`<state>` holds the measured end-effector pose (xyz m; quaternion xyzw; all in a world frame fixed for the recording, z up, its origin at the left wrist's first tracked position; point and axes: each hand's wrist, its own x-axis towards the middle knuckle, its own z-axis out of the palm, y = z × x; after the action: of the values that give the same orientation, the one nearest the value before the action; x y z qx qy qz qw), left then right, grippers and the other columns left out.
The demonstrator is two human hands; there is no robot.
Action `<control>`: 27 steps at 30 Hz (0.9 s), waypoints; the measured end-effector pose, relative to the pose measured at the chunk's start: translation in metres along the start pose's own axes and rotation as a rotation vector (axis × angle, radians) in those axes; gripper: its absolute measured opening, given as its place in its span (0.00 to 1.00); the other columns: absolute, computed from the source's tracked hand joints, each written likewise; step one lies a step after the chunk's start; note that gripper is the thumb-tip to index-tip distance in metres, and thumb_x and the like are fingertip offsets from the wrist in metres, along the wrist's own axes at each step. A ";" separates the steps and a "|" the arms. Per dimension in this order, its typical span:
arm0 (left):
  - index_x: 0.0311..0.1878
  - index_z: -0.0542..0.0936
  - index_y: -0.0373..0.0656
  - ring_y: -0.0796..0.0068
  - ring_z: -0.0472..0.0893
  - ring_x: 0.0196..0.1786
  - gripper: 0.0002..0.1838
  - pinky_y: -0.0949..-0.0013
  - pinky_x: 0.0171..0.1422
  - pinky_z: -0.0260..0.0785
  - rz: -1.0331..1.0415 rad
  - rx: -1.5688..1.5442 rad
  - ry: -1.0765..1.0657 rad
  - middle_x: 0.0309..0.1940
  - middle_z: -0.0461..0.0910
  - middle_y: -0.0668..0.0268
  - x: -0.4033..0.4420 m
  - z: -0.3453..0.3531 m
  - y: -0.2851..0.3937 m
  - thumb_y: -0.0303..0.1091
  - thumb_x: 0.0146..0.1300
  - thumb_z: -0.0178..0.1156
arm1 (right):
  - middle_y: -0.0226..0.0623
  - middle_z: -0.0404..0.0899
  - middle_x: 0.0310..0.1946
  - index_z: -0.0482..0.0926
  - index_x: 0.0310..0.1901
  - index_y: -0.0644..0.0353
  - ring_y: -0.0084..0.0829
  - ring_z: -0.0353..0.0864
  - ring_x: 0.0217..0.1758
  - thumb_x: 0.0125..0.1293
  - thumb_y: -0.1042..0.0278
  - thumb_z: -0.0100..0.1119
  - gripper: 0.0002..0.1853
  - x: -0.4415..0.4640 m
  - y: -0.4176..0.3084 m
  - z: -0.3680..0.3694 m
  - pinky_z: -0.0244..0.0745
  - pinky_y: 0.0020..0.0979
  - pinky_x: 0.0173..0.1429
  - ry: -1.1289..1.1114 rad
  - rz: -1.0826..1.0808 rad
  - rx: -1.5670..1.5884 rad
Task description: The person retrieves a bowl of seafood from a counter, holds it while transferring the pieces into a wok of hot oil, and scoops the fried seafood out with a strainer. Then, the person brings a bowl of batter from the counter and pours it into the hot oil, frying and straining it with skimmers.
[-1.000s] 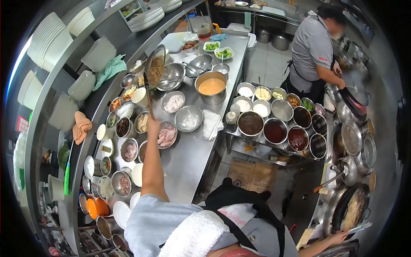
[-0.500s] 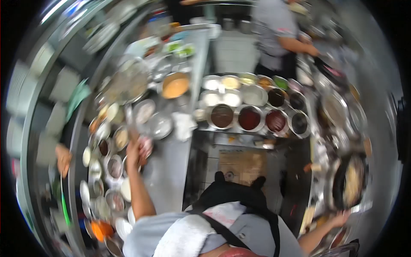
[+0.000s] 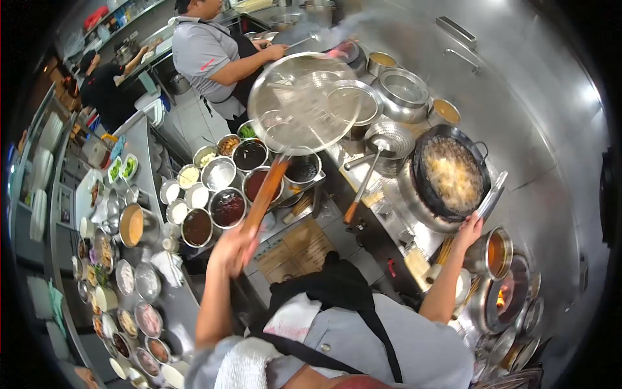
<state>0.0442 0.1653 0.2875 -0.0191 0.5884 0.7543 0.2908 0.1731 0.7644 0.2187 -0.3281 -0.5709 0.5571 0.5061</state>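
My left hand (image 3: 236, 249) is wrapped around the wooden handle (image 3: 267, 194) of a large round wire-mesh strainer (image 3: 304, 104), raised over the counter of sauce pots. Through the mesh, metal pots show faintly. My right hand (image 3: 469, 231) grips shiny metal tongs (image 3: 492, 194) beside the near right rim of a black wok (image 3: 422, 185). Pale golden food (image 3: 451, 172) bubbles in oil inside the wok. Left of it, a perforated ladle (image 3: 393, 149) rests near a long-handled ladle (image 3: 368, 185).
Sauce pots (image 3: 227, 207) and small tubs stand ahead. Ingredient bowls (image 3: 148, 321) crowd the left counter (image 3: 175, 292). A flame (image 3: 501, 298) burns at the right burner, near a pot of reddish-brown liquid (image 3: 497, 253). A co-worker (image 3: 207, 58) stands at another stove; another person (image 3: 100, 87) is farther back.
The view has swung right towards the stove. My left hand has left the ingredient bowls and now holds up the strainer. My right hand remains by the wok.
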 end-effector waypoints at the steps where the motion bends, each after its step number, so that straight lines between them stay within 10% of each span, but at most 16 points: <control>1: 0.48 0.74 0.37 0.88 0.66 0.14 0.22 0.84 0.15 0.55 -0.032 -0.029 -0.156 0.18 0.70 0.75 0.044 0.021 0.024 0.45 0.62 0.63 | 0.24 0.69 0.24 0.74 0.43 0.58 0.12 0.61 0.19 0.69 0.59 0.55 0.12 -0.001 0.001 0.006 0.54 0.17 0.20 -0.002 0.015 -0.028; 9: 0.43 0.77 0.36 0.86 0.75 0.22 0.16 0.80 0.25 0.71 -0.326 -0.082 -0.347 0.25 0.77 0.72 0.354 0.090 0.024 0.43 0.67 0.57 | 0.25 0.76 0.32 0.73 0.42 0.54 0.15 0.66 0.23 0.66 0.59 0.56 0.10 -0.010 -0.006 0.021 0.58 0.18 0.23 -0.145 0.193 0.027; 12: 0.46 0.78 0.34 0.67 0.82 0.30 0.30 0.67 0.34 0.78 -0.199 -0.031 -0.323 0.35 0.82 0.56 0.368 0.077 -0.008 0.58 0.66 0.52 | 0.26 0.76 0.33 0.72 0.41 0.52 0.18 0.65 0.25 0.63 0.61 0.58 0.09 -0.021 -0.021 0.022 0.59 0.20 0.27 -0.123 0.143 -0.050; 15: 0.42 0.77 0.35 0.68 0.80 0.29 0.31 0.66 0.33 0.76 0.054 0.387 0.188 0.30 0.80 0.58 0.348 0.035 -0.018 0.61 0.67 0.48 | 0.31 0.74 0.31 0.73 0.43 0.60 0.19 0.63 0.23 0.69 0.56 0.55 0.14 -0.027 -0.036 0.033 0.56 0.21 0.24 -0.044 0.080 -0.039; 18: 0.42 0.78 0.38 0.79 0.77 0.26 0.18 0.74 0.30 0.73 0.483 0.069 0.309 0.29 0.79 0.66 0.236 -0.024 -0.031 0.46 0.70 0.52 | 0.31 0.72 0.28 0.73 0.44 0.63 0.18 0.61 0.21 0.68 0.58 0.57 0.14 -0.026 -0.033 0.044 0.55 0.22 0.24 -0.052 0.063 0.003; 21: 0.46 0.79 0.40 0.78 0.80 0.28 0.15 0.76 0.29 0.73 0.491 -0.086 0.377 0.32 0.81 0.67 0.107 -0.104 -0.074 0.42 0.70 0.53 | 0.28 0.72 0.25 0.74 0.41 0.63 0.18 0.62 0.20 0.68 0.58 0.57 0.15 -0.041 -0.042 0.078 0.56 0.20 0.22 -0.118 0.025 0.017; 26: 0.38 0.76 0.39 0.77 0.77 0.24 0.12 0.71 0.27 0.71 0.769 -0.017 1.431 0.24 0.77 0.64 -0.123 -0.292 -0.153 0.39 0.69 0.52 | 0.29 0.70 0.26 0.70 0.37 0.61 0.18 0.62 0.20 0.69 0.60 0.56 0.12 -0.115 -0.076 0.179 0.57 0.21 0.22 -0.362 0.036 -0.006; 27: 0.40 0.76 0.38 0.78 0.76 0.29 0.12 0.69 0.32 0.70 0.507 0.147 1.747 0.26 0.76 0.65 -0.166 -0.304 -0.120 0.38 0.68 0.53 | 0.29 0.70 0.26 0.70 0.37 0.61 0.18 0.62 0.20 0.69 0.60 0.56 0.12 -0.130 -0.081 0.194 0.57 0.21 0.22 -0.372 0.035 -0.004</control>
<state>0.1424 -0.1607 0.1503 -0.4349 0.6324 0.4733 -0.4323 0.0411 0.5703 0.2952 -0.2303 -0.6499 0.6159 0.3811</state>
